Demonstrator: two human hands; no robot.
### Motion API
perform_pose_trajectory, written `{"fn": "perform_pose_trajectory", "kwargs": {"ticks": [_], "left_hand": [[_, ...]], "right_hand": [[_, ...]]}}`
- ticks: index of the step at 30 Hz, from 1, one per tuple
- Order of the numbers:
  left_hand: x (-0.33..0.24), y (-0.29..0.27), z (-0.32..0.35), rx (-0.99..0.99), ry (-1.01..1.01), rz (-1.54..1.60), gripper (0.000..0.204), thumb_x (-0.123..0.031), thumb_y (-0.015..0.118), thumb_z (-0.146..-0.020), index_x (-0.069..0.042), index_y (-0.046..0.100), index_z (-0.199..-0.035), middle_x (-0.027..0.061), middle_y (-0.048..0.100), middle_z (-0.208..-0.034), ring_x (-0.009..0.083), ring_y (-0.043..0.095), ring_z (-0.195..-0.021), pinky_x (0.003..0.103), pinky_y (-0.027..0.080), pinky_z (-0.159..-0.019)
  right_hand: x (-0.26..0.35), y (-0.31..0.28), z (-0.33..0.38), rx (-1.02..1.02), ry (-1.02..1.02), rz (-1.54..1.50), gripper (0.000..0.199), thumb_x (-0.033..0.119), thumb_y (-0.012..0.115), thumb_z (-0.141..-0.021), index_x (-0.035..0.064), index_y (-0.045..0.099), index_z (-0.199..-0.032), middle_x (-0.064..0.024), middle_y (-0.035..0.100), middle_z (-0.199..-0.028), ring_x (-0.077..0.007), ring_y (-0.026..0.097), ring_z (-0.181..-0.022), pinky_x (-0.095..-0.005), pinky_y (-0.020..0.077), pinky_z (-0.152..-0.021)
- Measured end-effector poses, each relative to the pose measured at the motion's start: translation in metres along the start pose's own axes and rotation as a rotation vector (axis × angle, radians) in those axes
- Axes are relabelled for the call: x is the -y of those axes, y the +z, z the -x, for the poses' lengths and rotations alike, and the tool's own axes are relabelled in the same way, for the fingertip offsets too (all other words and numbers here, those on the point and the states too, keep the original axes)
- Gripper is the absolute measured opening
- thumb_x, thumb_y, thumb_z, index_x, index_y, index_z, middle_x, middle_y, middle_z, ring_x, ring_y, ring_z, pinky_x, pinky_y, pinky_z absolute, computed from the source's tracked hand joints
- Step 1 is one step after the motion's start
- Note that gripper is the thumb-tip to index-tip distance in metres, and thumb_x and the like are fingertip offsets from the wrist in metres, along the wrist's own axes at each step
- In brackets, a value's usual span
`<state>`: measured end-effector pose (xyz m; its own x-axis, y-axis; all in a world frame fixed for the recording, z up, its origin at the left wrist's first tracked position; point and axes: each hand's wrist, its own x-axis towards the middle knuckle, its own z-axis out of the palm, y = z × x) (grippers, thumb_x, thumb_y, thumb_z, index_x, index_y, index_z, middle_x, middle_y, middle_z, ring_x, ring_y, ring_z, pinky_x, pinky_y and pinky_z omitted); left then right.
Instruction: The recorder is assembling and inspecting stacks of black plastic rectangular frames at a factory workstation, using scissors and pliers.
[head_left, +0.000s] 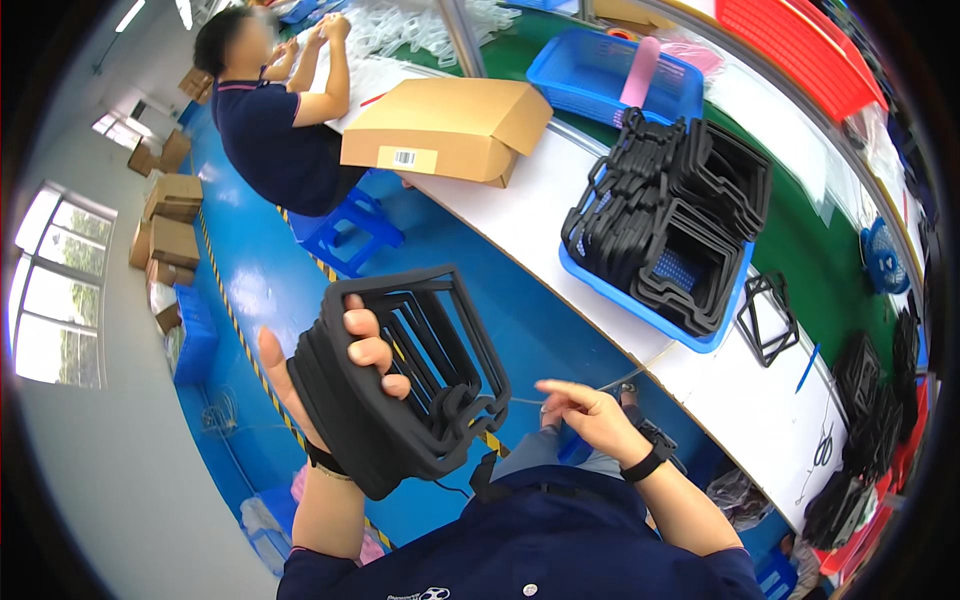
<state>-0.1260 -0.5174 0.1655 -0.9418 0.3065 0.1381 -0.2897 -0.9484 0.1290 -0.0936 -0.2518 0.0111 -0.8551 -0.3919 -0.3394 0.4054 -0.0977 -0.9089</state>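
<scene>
A thick stack of black foam-like rectangular frames [350,425] is gripped by my left hand [368,345]. Its fingers curl through the frames' opening, while the thumb lies along the outer side. The stack is tilted and held up in front of me, clear of the table. To its right, my right hand [597,418] is held in the air with nothing in it, fingers partly stretched and apart. It does not touch the stack. More black frames [625,205] stand packed in a blue basket [625,309] on the table.
On the white table [700,385] lie a loose black frame [768,318], a blue pen-like stick [808,367] and scissors [823,447]. A cardboard box [440,120] and another blue basket [570,95] stand farther back. A co-worker [270,140] sits near a blue stool [350,235].
</scene>
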Motion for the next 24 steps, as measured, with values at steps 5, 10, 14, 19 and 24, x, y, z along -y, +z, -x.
{"fn": "perform_pose_trajectory", "kwargs": {"ticks": [5,10,14,19,24], "left_hand": [[-0.002,0.005,-0.005,0.09,-0.11,-0.005,0.07,-0.05,0.051,-0.089,-0.006,0.031,-0.138,0.0051,0.048,-0.123,0.0181,0.05,-0.11,0.043,0.036,-0.089],[0.009,0.009,-0.013,0.084,-0.116,-0.037,0.071,-0.052,0.051,-0.089,-0.005,0.03,-0.138,0.0063,0.047,-0.125,0.0193,0.049,-0.112,0.044,0.037,-0.09],[0.023,0.012,-0.014,-0.061,0.029,-0.093,0.08,-0.063,0.043,-0.087,-0.001,0.031,-0.136,0.0132,0.046,-0.123,0.0253,0.05,-0.109,0.05,0.042,-0.091],[0.04,0.0,-0.023,-0.026,-0.056,-0.313,0.087,-0.067,0.032,-0.087,0.006,0.03,-0.136,0.0199,0.041,-0.134,0.031,0.045,-0.123,0.051,0.038,-0.102],[0.056,-0.007,-0.026,-0.309,0.087,-0.362,0.087,-0.065,0.03,-0.088,0.004,0.027,-0.14,0.021,0.035,-0.141,0.0337,0.036,-0.131,0.047,0.036,-0.105]], "right_hand": [[0.016,-0.006,0.001,0.074,0.172,0.297,0.022,0.013,0.059,-0.09,0.0018,0.063,-0.108,-0.001,0.063,-0.078,-0.0082,0.059,-0.07,-0.0219,0.0467,-0.064],[0.035,-0.008,-0.002,-0.154,0.051,-0.026,0.022,0.02,0.062,-0.089,0.0005,0.062,-0.1,0.0013,0.058,-0.076,-0.0065,0.054,-0.073,-0.022,0.0454,-0.068],[0.064,-0.012,0.006,-0.15,-0.045,-0.063,0.023,0.02,0.063,-0.089,0.0014,0.061,-0.101,-0.0016,0.06,-0.09,-0.0078,0.055,-0.083,-0.023,0.0449,-0.077],[0.114,-0.003,0.012,-0.022,-0.272,0.012,0.058,0.019,0.073,-0.08,0.0011,0.046,-0.128,-0.0119,0.054,-0.118,-0.0211,0.051,-0.115,-0.0349,0.0382,-0.1],[0.142,0.014,0.009,0.035,-0.375,0.232,0.074,0.024,0.075,-0.077,0.0,0.037,-0.136,-0.017,0.05,-0.127,-0.0253,0.047,-0.121,-0.0378,0.0335,-0.105]]}}
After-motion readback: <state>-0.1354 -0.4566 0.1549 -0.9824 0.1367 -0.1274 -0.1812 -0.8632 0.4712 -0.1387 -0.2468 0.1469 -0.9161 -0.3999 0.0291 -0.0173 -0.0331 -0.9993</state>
